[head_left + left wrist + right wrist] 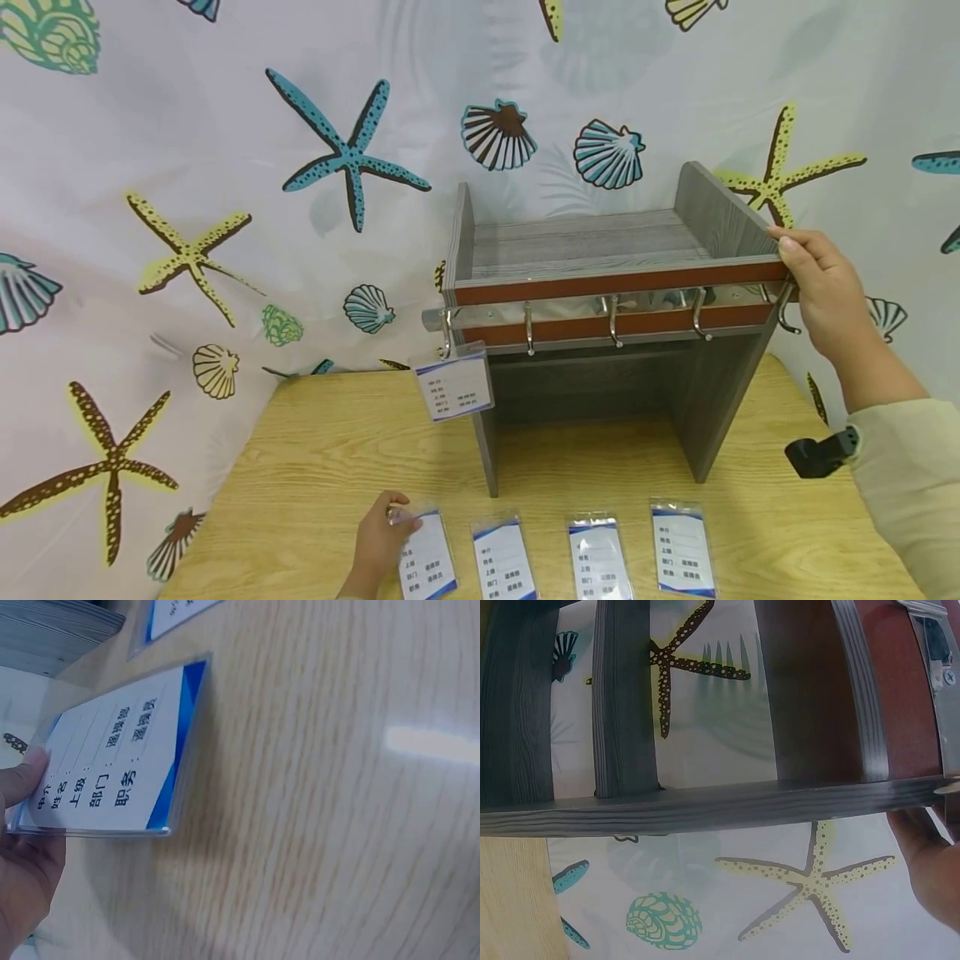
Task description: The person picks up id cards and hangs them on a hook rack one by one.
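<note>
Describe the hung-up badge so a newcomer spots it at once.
Find the grey shelf standing on the table, then the row of metal hooks along its front. At the leftmost hook in the head view hangs a white badge with blue edging. It alone is up at the hooks; the other four badges are in a row below.

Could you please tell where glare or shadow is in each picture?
Left wrist: a white glare streak on the table, with soft shadow beside the held card; head: darker space beneath the gray rack; right wrist: the rack's boards look dim against the paler cloth.
</note>
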A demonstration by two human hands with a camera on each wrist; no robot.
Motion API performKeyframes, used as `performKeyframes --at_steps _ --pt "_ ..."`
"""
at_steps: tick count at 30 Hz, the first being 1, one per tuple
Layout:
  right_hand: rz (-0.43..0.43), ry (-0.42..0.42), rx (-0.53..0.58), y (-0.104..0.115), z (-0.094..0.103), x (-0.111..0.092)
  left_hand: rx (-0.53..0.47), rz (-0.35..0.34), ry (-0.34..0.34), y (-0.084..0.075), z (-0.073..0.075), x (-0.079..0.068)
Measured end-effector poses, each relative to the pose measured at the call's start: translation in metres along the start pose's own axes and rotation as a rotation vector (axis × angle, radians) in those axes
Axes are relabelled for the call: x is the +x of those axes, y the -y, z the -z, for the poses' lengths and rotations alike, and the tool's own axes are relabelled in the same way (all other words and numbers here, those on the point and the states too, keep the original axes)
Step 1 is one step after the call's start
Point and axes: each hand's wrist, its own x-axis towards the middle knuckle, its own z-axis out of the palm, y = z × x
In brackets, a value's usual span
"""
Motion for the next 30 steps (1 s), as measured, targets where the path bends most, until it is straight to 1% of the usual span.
performKeyframes --at_steps 4,9,14,20,26,28,30 --pt "0.003 0.0 -0.006 0.0 0.0 0.0 -0.081 0.0 0.002 -0.01 0.003 -0.003" --pt "0.014 0.005 0.005 -0.002 0.0 0.0 -0.136 -0.009 -0.014 -0.025 0.007 -0.008" --pt "0.028 -0.007 0.006 0.0 -0.001 0.0 -0.225 -0.004 -0.011 -0.041 0.01 -0.01" --pt "0.03 -0.017 0.015 0.0 -0.002 0.0 -0.239 -0.065 -0.006 -0.068 0.015 -0.014" --pt "0.035 -0.013 0.032 0.001 -0.001 0.0 -0.332 -0.129 0.011 -0.093 0.02 -0.018" --pt "0.037 -0.013 0.029 0.001 -0.001 0.0 -0.342 -0.148 0.013 -0.101 0.021 -0.02" --pt "0.037 -0.013 0.025 0.001 -0.001 -0.001 -0.332 -0.166 0.016 -0.109 0.023 -0.022"
